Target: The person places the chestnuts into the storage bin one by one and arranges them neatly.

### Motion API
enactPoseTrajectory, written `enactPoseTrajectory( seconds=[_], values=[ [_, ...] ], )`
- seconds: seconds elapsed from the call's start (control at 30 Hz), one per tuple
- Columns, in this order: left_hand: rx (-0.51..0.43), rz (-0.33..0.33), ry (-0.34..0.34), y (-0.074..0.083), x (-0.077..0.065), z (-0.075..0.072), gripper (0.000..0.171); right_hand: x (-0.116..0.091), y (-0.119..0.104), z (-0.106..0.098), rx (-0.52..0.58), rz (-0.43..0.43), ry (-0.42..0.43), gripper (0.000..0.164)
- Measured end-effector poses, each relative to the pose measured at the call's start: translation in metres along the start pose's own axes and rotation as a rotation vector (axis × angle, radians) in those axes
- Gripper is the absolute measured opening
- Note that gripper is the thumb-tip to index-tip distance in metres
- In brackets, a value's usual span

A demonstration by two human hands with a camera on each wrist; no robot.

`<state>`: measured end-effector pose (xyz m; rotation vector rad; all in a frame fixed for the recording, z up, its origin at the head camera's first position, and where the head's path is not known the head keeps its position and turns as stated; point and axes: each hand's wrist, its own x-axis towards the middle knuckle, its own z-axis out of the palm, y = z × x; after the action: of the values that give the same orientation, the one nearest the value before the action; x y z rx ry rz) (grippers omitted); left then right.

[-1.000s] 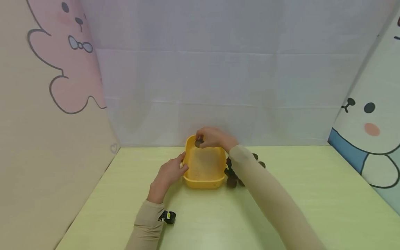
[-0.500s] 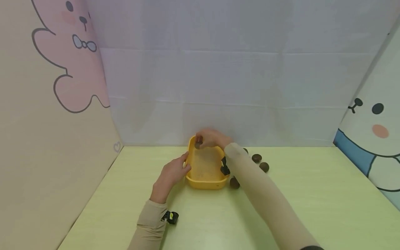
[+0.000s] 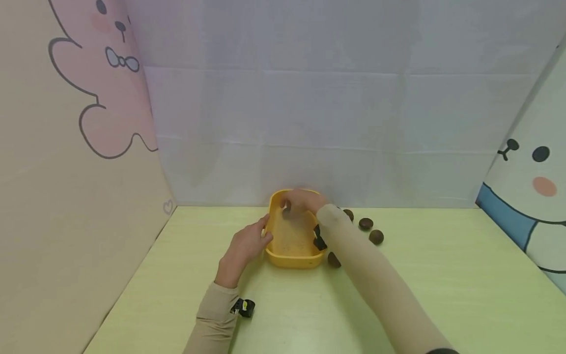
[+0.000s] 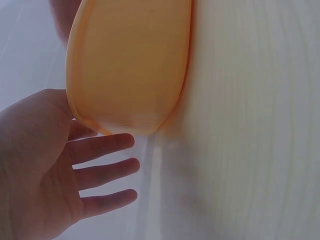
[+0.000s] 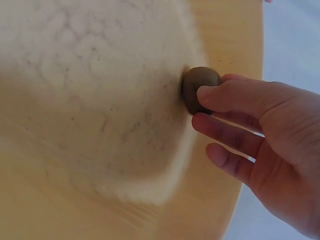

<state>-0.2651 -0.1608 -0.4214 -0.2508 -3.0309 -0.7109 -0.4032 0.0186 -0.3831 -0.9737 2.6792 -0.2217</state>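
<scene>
My left hand [image 3: 244, 246] holds the left rim of a yellow plastic basin [image 3: 292, 262]. In the left wrist view, the thumb side meets the rim of the basin [image 4: 130, 60] and three other fingers stretch out past it. My right hand [image 3: 302, 200] is inside the basin toward its far end. Thumb and fingers there pinch a round brown chestnut [image 5: 201, 82], held low by the basin's pale, speckled floor. Several more chestnuts lie on the table right of the basin, among them one chestnut [image 3: 376, 237] at the outer side. My right forearm hides part of that group.
The basin stands on a light yellow-green table [image 3: 283, 314] close to a white cloth backdrop [image 3: 274, 108]. A panel with a pink cartoon [image 3: 110, 98] rises at left, another with a white cartoon figure at right. Black wrist cameras are strapped to both wrists.
My right hand, still pinching the chestnut, has moved down and slightly toward me, deeper into the basin. The left hand keeps its hold on the rim. The head view has shifted slightly.
</scene>
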Motion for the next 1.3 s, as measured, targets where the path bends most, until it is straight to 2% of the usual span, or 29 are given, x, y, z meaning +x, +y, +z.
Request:
enactPoseTrajectory(
  seconds=[0.1,0.23,0.33,0.5,0.7,1.0,1.3],
  values=[
    [-0.003,0.002,0.004,0.001,-0.001,0.0,0.062,-0.004,0.001,-0.005,0.0,0.013,0.0,0.039],
    [0.0,0.003,0.007,0.001,-0.001,-0.001,0.062,-0.012,0.002,-0.015,0.019,-0.032,0.046,0.04],
    [0.005,0.001,0.01,0.001,-0.002,-0.001,0.062,-0.019,0.003,-0.022,0.037,-0.081,0.101,0.036],
    [-0.001,-0.003,0.003,0.001,-0.001,0.0,0.062,-0.031,0.006,-0.032,0.031,-0.114,0.168,0.032],
    [-0.014,-0.01,-0.006,0.001,-0.001,-0.001,0.062,-0.055,0.011,-0.042,0.054,-0.172,0.253,0.029],
    [-0.019,-0.029,-0.012,0.001,-0.003,-0.002,0.062,-0.098,0.023,-0.039,0.105,-0.176,0.329,0.025],
    [-0.022,-0.03,-0.016,0.003,-0.002,0.0,0.062,-0.143,0.047,-0.022,0.101,-0.148,0.376,0.022]
  ],
)
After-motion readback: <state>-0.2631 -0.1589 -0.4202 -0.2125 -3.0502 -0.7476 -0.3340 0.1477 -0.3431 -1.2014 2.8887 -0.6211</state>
